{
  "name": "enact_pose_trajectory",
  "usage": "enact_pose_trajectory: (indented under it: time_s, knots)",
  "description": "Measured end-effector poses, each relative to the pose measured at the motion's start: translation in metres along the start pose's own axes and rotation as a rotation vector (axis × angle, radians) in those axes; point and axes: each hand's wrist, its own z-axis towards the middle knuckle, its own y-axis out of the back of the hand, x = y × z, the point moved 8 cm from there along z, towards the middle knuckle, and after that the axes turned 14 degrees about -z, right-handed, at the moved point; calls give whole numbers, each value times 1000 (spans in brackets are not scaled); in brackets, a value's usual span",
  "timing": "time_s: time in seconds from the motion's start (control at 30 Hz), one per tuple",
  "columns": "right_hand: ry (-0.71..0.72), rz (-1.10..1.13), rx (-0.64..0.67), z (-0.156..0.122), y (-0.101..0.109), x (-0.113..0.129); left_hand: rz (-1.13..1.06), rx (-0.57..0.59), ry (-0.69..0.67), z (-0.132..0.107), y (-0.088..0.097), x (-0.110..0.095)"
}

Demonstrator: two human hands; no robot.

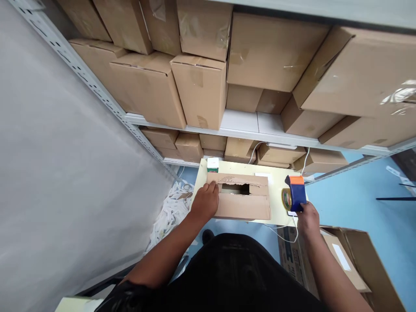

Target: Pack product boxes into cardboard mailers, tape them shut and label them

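The torn flaps of the cardboard carton [243,208], on the cream table [276,180], might rip further if pressed hard. At its nine o'clock, the left hand [206,200] lies bent-fingered on the edge — whether pinching, I cannot tell. At three, the right hand [308,220], forearm outstretched, grips the tape dispenser [297,196].

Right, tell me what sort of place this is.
Probably a stockroom or packing area: cardboard boxes fill much of the shelving, a torn-open carton sits on a small table, and the right hand holds a tape dispenser.
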Motion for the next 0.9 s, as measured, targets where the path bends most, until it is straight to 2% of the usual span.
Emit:
enact_pose_trajectory:
  time_s: [0.07,0.17,0.3,0.4,0.53,0.63,0.7,0.9]
  knots:
    - [-14,168,16,-10,-5,28,2,10,-26,4,-1,-2]
    - [6,233,82,-29,-28,68,-38,-34,-45,8,-1,1]
    - [67,89,393,-56,-94,102,-196,-143,-96,6,2,9]
    - [205,-82,594,-71,-148,123,-357,-187,-111,5,9,17]
    - [401,-287,758,-88,-202,149,-666,-185,-6,6,27,32]
    - [462,-354,833,-97,-222,159,-1024,-229,109,7,39,43]
    - [467,-385,852,-100,-227,160,-1229,-237,138,8,39,43]
    - [416,-454,881,-96,-237,154,-1523,-239,376,9,10,49]
